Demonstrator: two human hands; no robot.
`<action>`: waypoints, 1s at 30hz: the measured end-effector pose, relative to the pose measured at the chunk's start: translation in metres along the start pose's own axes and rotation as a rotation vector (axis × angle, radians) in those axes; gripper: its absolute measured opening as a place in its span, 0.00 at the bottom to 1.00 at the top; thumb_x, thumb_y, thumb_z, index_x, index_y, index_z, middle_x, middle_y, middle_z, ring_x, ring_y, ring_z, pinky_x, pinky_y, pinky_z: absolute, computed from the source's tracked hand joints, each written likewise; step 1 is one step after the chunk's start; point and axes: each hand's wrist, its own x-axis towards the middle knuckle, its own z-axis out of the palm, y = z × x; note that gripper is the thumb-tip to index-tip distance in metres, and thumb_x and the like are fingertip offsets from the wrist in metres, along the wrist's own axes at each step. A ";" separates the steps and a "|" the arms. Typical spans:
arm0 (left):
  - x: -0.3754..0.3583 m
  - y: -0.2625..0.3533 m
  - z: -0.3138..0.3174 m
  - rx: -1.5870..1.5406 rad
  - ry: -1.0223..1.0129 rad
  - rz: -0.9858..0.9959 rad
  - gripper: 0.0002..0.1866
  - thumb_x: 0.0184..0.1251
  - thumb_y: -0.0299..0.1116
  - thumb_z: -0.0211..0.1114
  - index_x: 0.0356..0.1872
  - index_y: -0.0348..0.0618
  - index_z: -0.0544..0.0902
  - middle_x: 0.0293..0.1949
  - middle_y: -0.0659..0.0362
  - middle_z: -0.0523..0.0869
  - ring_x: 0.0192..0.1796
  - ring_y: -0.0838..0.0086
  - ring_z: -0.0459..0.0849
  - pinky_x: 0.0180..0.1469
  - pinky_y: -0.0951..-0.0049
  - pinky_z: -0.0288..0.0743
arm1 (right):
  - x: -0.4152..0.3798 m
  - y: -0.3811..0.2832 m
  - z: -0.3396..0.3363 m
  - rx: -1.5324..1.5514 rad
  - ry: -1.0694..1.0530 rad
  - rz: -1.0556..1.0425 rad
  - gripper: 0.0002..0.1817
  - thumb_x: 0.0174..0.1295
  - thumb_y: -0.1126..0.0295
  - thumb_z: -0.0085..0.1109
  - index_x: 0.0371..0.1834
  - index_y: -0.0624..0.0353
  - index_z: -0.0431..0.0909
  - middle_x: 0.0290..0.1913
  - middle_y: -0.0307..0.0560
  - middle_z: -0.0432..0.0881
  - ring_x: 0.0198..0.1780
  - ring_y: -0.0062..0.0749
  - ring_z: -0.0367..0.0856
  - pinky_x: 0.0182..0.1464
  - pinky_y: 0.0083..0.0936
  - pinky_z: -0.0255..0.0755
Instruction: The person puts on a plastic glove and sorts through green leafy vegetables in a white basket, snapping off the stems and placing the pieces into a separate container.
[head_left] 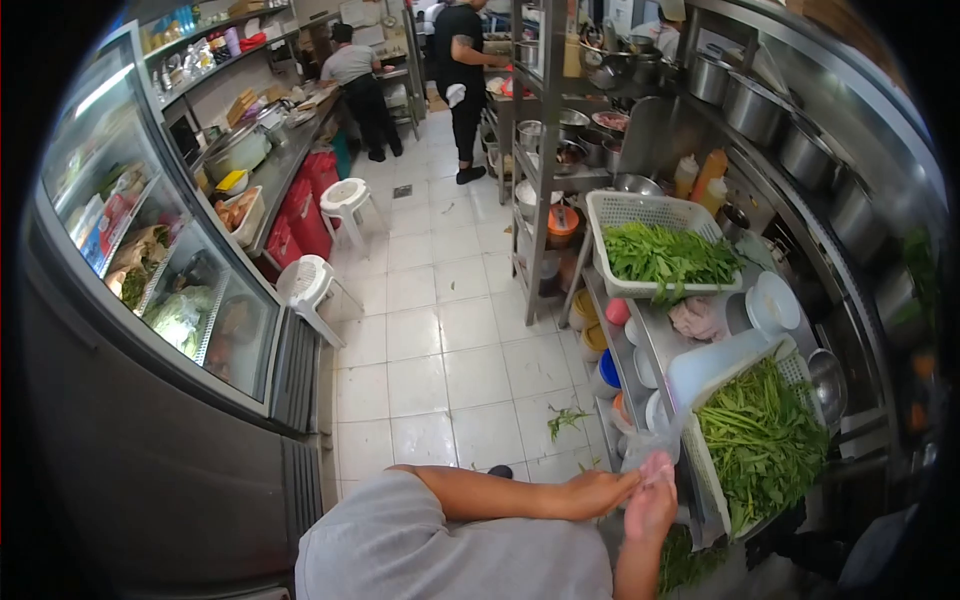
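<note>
My left hand [603,492] reaches across in front of my body, its fingers closed at the near end of a thin clear plastic bag [652,447]. Right beside it, my right hand [650,508] is raised with its fingers closed on the same plastic; some fingertips show pinkish through it. Whether the film is a bag or a glove is hard to make out. Just right of both hands stands a white basket [704,492] heaped with long-stemmed leafy greens [762,440].
Farther along the steel counter [655,335] sit a second white basket [598,225] of greens, a pale cloth [697,318] and sauce bottles [712,170]. A glass-door fridge [265,330] and white stools [310,285] line the left. Two people [465,80] [355,80] stand farther back. Leaf scraps [567,420] lie on the floor.
</note>
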 end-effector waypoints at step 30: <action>0.032 -0.009 -0.004 -0.898 -0.046 -0.437 0.13 0.68 0.35 0.59 0.51 0.43 0.77 0.43 0.63 0.79 0.46 0.77 0.76 0.50 0.76 0.69 | -0.033 -0.004 -0.060 -0.286 -0.153 -0.144 0.26 0.72 0.53 0.43 0.64 0.62 0.70 0.66 0.50 0.69 0.66 0.32 0.65 0.67 0.30 0.58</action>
